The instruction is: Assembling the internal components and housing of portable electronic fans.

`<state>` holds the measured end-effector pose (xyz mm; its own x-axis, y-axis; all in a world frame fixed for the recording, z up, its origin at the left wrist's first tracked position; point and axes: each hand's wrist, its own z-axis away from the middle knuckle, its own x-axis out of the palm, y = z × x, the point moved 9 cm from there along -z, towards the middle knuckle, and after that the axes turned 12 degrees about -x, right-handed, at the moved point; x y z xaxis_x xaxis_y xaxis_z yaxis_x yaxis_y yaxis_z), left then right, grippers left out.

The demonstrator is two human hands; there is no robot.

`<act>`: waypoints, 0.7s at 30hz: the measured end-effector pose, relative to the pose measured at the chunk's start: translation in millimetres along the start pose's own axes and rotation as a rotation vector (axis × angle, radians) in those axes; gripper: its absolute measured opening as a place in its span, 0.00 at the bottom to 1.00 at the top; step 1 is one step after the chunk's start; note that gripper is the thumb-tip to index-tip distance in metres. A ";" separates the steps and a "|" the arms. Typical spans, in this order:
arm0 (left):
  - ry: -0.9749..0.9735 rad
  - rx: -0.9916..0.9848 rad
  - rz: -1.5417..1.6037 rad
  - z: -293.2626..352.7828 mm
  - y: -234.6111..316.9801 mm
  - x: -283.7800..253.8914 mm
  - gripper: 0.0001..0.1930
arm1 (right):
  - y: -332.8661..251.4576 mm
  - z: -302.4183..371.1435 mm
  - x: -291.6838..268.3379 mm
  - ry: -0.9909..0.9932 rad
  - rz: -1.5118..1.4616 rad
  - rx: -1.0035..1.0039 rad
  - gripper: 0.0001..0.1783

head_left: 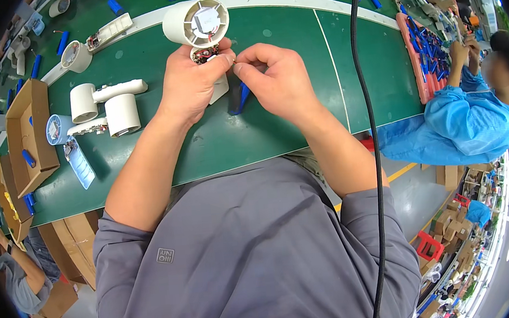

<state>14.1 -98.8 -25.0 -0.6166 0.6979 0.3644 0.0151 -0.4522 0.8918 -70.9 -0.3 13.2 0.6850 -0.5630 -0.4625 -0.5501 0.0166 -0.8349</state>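
My left hand (190, 83) is closed round the open handle of a white handheld fan (176, 24), whose round head has spokes inside. A small circuit board (204, 54) with wires shows at its neck, just above my thumb. Close beside it, my right hand (275, 78) pinches with thumb and fingertips; what lies between them is too small to make out. Below the fingertips is a blue and dark piece (238, 98), partly hidden by my right hand. A pale handle part (219, 90) shows under my left hand.
More white fan bodies (122, 115) and a light blue one (58, 129) lie on the green table (276, 127) at left, beside a cardboard box (31, 133). A black cable (364, 89) hangs at right. Beyond it, a person in blue works by a pink tray (422, 84) of blue cylinders.
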 end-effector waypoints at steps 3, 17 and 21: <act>-0.019 0.039 -0.053 0.9 2.2 1.7 0.14 | -3.2 -1.5 -1.3 0.005 0.121 -0.047 0.07; -0.401 -0.049 0.586 -9.8 4.2 1.4 0.25 | -62.4 10.5 21.0 -0.116 -0.189 -0.258 0.03; -0.346 -0.064 0.457 0.0 10.1 14.0 0.22 | -46.4 -7.0 14.9 0.017 -0.218 -0.136 0.05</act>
<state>5.7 -93.6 -10.9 -0.2648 0.5596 0.7853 0.1649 -0.7761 0.6086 -38.5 -15.3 47.1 0.7870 -0.5548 -0.2697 -0.4500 -0.2173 -0.8662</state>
